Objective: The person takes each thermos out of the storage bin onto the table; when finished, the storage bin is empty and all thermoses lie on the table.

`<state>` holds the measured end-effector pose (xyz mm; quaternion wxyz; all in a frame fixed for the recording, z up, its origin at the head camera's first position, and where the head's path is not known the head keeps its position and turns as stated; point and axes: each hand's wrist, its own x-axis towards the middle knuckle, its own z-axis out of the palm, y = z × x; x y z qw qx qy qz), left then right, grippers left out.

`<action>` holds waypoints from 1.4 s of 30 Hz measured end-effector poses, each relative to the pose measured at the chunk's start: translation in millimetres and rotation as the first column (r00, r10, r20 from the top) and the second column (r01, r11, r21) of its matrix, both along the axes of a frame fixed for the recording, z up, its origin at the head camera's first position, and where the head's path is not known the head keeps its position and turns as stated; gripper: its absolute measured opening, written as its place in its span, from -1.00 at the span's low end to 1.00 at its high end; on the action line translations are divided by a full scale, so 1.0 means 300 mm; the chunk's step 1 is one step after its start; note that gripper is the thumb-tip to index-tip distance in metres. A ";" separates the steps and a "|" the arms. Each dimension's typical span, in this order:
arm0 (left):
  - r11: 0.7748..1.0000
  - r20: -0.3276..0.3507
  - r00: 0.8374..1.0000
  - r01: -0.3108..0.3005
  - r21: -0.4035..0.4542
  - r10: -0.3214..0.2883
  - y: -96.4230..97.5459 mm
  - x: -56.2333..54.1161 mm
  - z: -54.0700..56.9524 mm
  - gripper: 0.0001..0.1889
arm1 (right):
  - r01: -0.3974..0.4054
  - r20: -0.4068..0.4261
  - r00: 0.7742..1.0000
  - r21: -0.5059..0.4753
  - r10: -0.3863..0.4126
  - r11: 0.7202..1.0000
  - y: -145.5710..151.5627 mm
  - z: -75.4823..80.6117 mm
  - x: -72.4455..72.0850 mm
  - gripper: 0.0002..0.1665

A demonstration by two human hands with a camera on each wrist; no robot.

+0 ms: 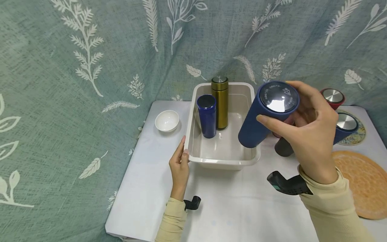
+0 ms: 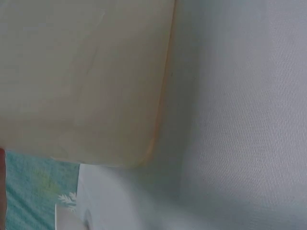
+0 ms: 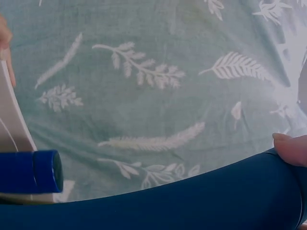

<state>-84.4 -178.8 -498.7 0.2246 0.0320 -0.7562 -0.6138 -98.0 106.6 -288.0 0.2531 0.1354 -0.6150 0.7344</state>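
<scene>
My right hand (image 1: 317,134) grips a matte blue tumbler (image 1: 257,124) near its dark glossy, white-printed end. Tilted, the tumbler hangs over the right rim of a beige plastic basin (image 1: 223,162); in the right wrist view its blue side (image 3: 168,206) fills the bottom. At the basin's front left corner, my left hand (image 1: 180,166) holds the rim between thumb and fingers. Inside stand a shiny blue tumbler (image 1: 208,121) and, just behind it, a gold flask (image 1: 222,107) with a steel-topped lid. The left wrist view shows mostly the basin's outer wall (image 2: 81,81).
Left of the basin is a white bowl (image 1: 167,121). Partly behind my right hand stand a red flask (image 1: 333,97), another blue flask (image 1: 346,125) and a dark one (image 1: 283,148). A round orange mat (image 1: 362,181) and a patterned round mat (image 1: 360,136) lie at right. Leaf-print cloth (image 1: 121,50) hangs behind.
</scene>
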 end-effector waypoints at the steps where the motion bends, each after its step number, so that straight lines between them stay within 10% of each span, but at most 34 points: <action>1: 1.000 -0.001 1.000 0.001 -0.003 -0.001 0.000 0.000 0.000 -0.52 | 0.014 -0.015 1.000 0.003 -0.014 1.000 0.005 0.002 0.004 -0.16; 23: 1.000 -0.012 1.000 0.001 -0.017 -0.001 0.001 -0.001 -0.007 -0.52 | 0.208 0.040 0.978 -0.090 -0.205 0.974 0.113 -0.050 0.034 -0.19; 42: 1.000 0.010 1.000 0.009 -0.008 -0.009 0.005 0.001 0.020 -0.51 | 0.212 0.374 0.858 0.366 -0.352 0.906 0.156 -0.345 -0.059 -0.10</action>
